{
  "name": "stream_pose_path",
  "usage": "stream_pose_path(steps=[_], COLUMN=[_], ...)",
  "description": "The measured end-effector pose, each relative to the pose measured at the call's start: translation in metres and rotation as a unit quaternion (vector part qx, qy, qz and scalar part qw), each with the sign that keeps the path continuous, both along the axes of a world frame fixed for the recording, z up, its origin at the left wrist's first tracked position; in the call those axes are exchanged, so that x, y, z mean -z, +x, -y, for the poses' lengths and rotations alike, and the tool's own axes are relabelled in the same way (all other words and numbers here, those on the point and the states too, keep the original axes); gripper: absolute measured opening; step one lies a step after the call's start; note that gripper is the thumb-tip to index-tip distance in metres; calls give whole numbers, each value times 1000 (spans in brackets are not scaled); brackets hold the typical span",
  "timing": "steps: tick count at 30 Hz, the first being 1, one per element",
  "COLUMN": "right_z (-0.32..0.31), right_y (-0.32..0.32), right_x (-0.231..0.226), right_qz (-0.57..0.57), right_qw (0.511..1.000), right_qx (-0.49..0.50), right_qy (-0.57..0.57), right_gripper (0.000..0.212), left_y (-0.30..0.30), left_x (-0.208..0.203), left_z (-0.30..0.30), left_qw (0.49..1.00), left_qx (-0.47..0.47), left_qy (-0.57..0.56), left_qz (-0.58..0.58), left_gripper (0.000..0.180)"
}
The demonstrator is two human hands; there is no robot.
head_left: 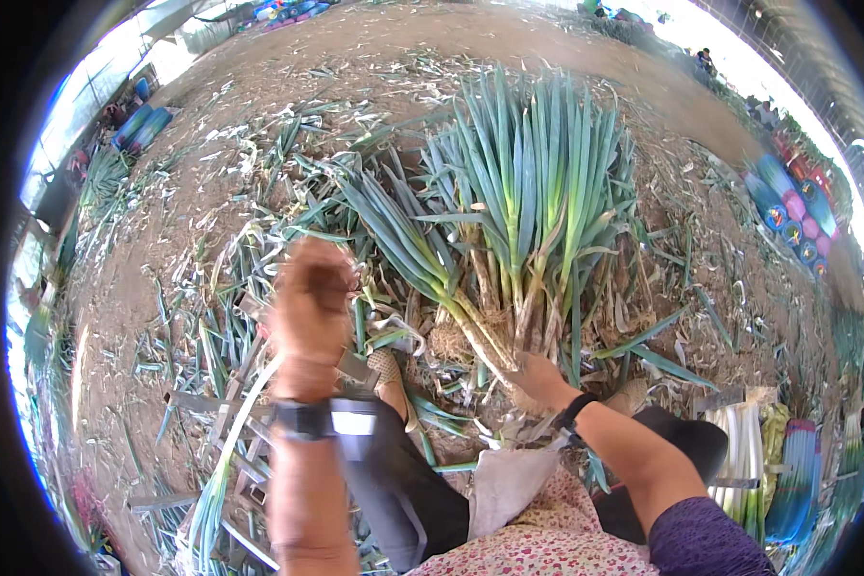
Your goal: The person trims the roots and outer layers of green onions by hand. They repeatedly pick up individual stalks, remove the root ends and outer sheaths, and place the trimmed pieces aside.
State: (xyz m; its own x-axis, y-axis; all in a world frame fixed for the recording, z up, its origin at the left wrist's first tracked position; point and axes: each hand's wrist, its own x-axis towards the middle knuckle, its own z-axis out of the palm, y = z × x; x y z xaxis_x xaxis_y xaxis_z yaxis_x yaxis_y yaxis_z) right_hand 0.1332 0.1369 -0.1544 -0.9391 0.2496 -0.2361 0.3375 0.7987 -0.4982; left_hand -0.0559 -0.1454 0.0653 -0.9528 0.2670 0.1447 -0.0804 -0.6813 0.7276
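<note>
My right hand [544, 382] is closed around the pale lower stalks of a couple of green onions [485, 336], close to their roots. Their blue-green leaves slant up and to the left. Just beyond stands a large heap of unpeeled green onions [538, 182], leaves pointing away, with roots and dry brown skins at the near end. My left hand [312, 288] is raised left of the heap and smeared by motion, so its fingers cannot be made out. Beside my left forearm, a green onion with a white stalk [250, 408] lies slantwise over wooden slats [240, 451].
Cut leaves and peelings [221, 250] litter the brown dirt floor [394, 38]. White-stalked onions [739, 446] lie in a rack at my right, beside a blue-wrapped bundle [795, 480]. Wrapped bundles [792, 206] are stacked far right, and blue ones [144, 127] far left. People [706, 60] are in the distance.
</note>
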Motion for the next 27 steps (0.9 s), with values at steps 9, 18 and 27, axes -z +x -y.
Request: stream_pose_path(steps=[9, 18, 27], right_z=[2, 11, 41], right_y=[-36, -46, 134], right_x=[89, -60, -90], right_qz=[23, 25, -28], right_qw=[995, 929, 964], right_qx=[85, 124, 44], right_qy=[-42, -347, -261], right_gripper=[53, 46, 49], left_y=[27, 1, 16], left_x=[72, 94, 103], left_z=[-114, -106, -136], left_qw=[964, 947, 959], left_qx=[22, -87, 99], left_qy=[-4, -47, -30], left_qz=[265, 307, 263], left_gripper=[8, 21, 43])
